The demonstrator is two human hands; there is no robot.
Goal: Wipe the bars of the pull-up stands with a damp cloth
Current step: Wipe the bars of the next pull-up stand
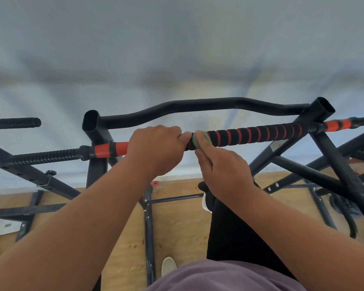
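A black pull-up stand fills the view. Its near bar [259, 134] runs left to right, wrapped in black foam with orange spiral stripes and orange end sections. My left hand [158, 148] grips this bar near its middle, fingers curled over the top. Just to its right, my right hand [221, 164] pinches a small grey-green cloth [200, 139] and holds it wrapped against the bar. A bare black curved bar [198, 107] runs behind, parallel to the striped one.
Black uprights [97, 160] and diagonal braces [303, 171] of the stand surround my arms. Another black ribbed bar end [15, 122] shows at far left. Below lies a wooden floor [177, 227], with my feet and the stand's base rails. A pale wall rises behind.
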